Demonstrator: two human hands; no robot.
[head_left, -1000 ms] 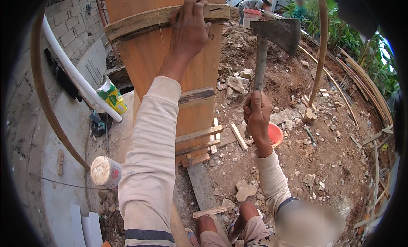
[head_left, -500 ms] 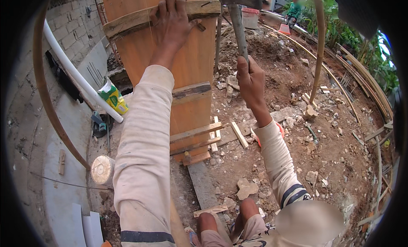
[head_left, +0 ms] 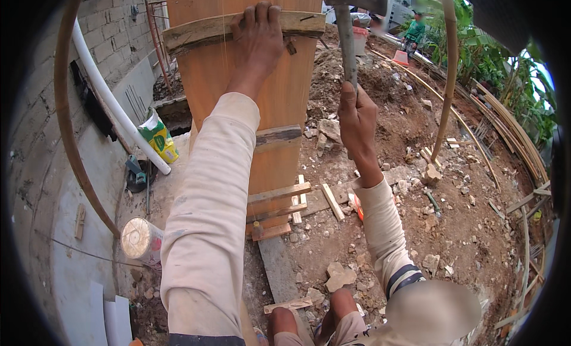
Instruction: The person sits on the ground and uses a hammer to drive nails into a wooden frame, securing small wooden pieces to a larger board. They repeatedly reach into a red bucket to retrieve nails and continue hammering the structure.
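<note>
My left hand (head_left: 259, 41) is closed over a rough wooden batten (head_left: 199, 33) that crosses the upper part of a tall brown wooden panel (head_left: 279, 90). Its fingers curl on the batten's upper edge. A nail (head_left: 308, 17) sticks out of the batten to the right of this hand. My right hand (head_left: 359, 117) grips the grey handle of a hammer (head_left: 345, 45), held upright beside the panel. The dark metal head is partly cut off at the top of the picture. Lower on the panel are more battens (head_left: 278, 135).
Bamboo poles (head_left: 447, 72) rise on both sides. A white pipe (head_left: 116, 117), a green-yellow sack (head_left: 157, 135) and a white bucket (head_left: 140, 238) lie left, by a block wall (head_left: 107, 39). Stones (head_left: 340, 277) and wood offcuts (head_left: 333, 202) litter the soil. A person in green (head_left: 414, 29) is far off.
My view has shifted slightly, so panel, hands and hammer appear further right. The left thumb, spread out before, no longer shows. The hammer stays raised in my right hand.
</note>
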